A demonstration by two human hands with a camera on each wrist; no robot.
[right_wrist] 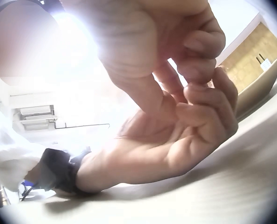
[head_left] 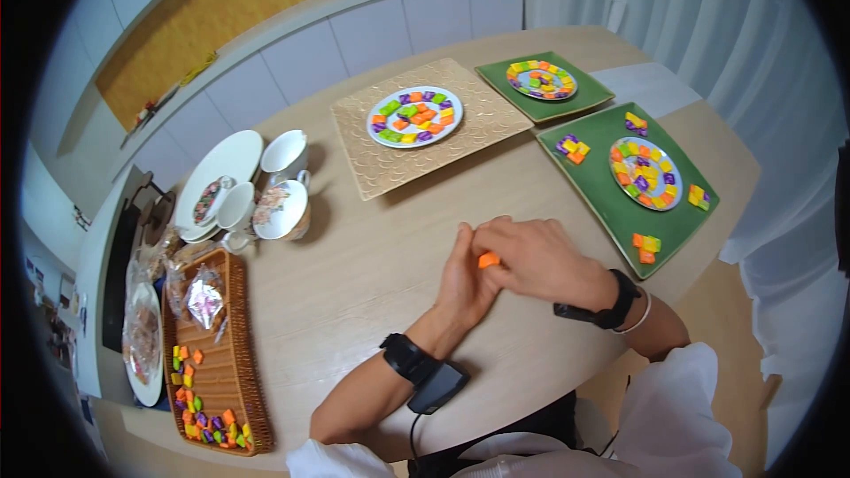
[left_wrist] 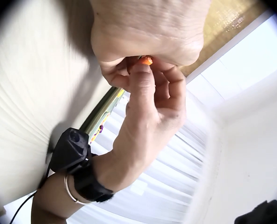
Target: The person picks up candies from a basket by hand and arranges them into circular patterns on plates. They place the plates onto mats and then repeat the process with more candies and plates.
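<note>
My left hand (head_left: 462, 290) and right hand (head_left: 544, 258) meet over the middle of the table, fingers together. Between them shows a small orange wrapped candy (head_left: 489, 259). In the left wrist view, my right thumb presses on the orange candy (left_wrist: 147, 60), with the back of the left hand (left_wrist: 150, 32) above. The right wrist view has the left hand (right_wrist: 176, 144) below with curled fingers, its fingertips against those of the right hand (right_wrist: 143, 46); the candy is hidden there.
Right of my hands lies a green square plate (head_left: 611, 212) bearing a small candy plate and several candy clusters. Behind are a gold square plate (head_left: 363, 164) and another green plate (head_left: 589, 99). White cups (head_left: 282, 212) and a wicker basket (head_left: 235, 327) with loose candies stand left.
</note>
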